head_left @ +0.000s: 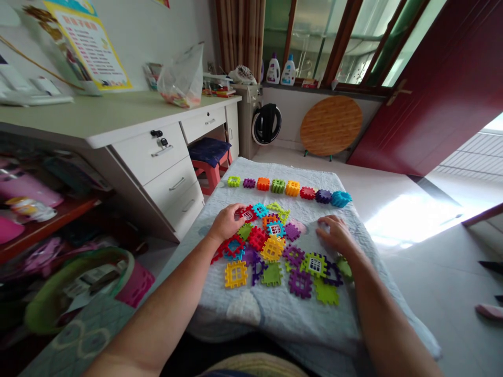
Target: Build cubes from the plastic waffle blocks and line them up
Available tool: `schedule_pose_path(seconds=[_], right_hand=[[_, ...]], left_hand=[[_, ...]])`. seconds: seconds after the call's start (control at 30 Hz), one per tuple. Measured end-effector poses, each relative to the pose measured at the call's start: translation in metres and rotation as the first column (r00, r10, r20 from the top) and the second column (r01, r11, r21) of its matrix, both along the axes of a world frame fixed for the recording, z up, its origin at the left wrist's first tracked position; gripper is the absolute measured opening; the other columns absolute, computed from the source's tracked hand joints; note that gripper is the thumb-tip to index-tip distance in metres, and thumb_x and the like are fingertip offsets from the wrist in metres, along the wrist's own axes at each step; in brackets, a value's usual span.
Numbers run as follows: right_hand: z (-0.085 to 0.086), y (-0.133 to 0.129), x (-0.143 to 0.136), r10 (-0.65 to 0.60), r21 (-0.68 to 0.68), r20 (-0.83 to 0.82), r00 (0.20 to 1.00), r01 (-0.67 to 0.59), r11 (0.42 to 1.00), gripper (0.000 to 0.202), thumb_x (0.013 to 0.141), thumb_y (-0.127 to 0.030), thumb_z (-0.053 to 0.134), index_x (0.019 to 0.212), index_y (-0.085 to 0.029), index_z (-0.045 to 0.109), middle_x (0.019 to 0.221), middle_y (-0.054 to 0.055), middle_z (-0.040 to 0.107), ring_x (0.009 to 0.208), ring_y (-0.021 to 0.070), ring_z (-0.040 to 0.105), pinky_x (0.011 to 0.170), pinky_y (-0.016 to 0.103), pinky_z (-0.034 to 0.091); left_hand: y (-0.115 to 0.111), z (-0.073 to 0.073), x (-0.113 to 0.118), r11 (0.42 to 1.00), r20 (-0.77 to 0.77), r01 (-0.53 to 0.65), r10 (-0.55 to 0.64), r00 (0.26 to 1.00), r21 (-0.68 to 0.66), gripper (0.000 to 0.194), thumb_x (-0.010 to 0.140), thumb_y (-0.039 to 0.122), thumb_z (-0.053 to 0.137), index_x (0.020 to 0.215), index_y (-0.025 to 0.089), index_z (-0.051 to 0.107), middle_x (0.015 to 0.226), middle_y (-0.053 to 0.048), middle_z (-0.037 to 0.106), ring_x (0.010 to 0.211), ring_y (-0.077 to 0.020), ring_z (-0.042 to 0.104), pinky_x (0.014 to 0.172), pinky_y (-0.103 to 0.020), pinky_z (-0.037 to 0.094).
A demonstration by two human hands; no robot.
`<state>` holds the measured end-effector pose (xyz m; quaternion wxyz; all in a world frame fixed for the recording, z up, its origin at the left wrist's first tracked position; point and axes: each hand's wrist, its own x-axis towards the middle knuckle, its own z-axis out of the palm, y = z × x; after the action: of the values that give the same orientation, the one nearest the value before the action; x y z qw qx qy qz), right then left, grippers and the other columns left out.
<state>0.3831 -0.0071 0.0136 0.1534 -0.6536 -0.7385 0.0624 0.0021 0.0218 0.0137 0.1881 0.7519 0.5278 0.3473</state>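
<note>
My left hand (228, 223) is at the far left of a loose spread of toothed plastic building tiles, its thumb and fingers closed at the edge of a red window tile (248, 214). My right hand (334, 231) rests over the cloth at the spread's right, fingers curved and apart, with nothing seen in them. Between the hands lie a yellow tile (273, 247), a blue window tile (275, 229), a purple tile (300, 283), a green window tile (315, 265) and several others. Beyond them stands a row of assembled cubes, among them an orange cube (263, 184) and a blue one (341, 198).
A pale cloth (243, 309) covers the table. To the left are a white desk (129, 112) with a plastic bag (183, 78) and a pink stool (212, 170). Farther back stand a washing machine (248, 104), a round wooden board (331, 124) and a red door (428, 89).
</note>
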Motion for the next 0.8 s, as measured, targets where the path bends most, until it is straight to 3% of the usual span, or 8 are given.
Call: schedule_pose_path(seconds=[0.2,0.43,0.67,0.8], right_hand=[[-0.009,0.000,0.002,-0.059,0.033,-0.018,0.998,0.059,0.998,0.038,0.081,-0.039,0.052,0.110,-0.020,0.066,0.115,0.010,0.061,0.106,0.0277,0.055,0.095,0.041,0.039],[-0.012,0.001,0.004,-0.053,0.059,-0.027,0.998,0.055,0.997,0.037,0.082,-0.040,0.053,0.110,-0.020,0.066,0.114,0.010,0.061,0.106,0.0274,0.054,0.094,0.041,0.039],[-0.018,0.004,0.008,-0.022,0.091,-0.043,0.999,0.026,0.996,0.036,0.082,-0.040,0.054,0.108,-0.019,0.067,0.111,0.010,0.061,0.104,0.0268,0.055,0.095,0.041,0.039],[-0.019,0.004,0.010,-0.014,0.093,-0.047,0.999,0.019,0.995,0.036,0.082,-0.041,0.054,0.108,-0.019,0.066,0.111,0.010,0.061,0.105,0.0271,0.055,0.095,0.041,0.039]], left_hand=[[0.001,-0.003,0.000,0.998,0.005,0.000,0.000,1.000,0.056,0.030,0.077,0.019,0.057,0.106,0.017,0.063,0.105,-0.007,0.067,0.097,-0.0200,0.064,0.090,-0.033,0.053],[0.001,0.007,0.004,0.980,-0.189,-0.081,0.116,0.975,0.181,0.027,0.076,0.020,0.058,0.102,0.016,0.065,0.106,-0.010,0.066,0.102,-0.0246,0.060,0.098,-0.039,0.046],[0.010,0.037,0.032,1.000,-0.457,-0.016,0.013,0.889,-0.002,0.029,0.080,0.022,0.057,0.108,0.017,0.064,0.109,-0.009,0.067,0.105,-0.0240,0.060,0.098,-0.035,0.044],[0.020,0.042,0.045,0.993,-0.523,-0.041,-0.021,0.852,-0.106,0.031,0.075,0.026,0.064,0.105,0.018,0.065,0.103,-0.010,0.067,0.099,-0.0274,0.062,0.090,-0.035,0.047]])
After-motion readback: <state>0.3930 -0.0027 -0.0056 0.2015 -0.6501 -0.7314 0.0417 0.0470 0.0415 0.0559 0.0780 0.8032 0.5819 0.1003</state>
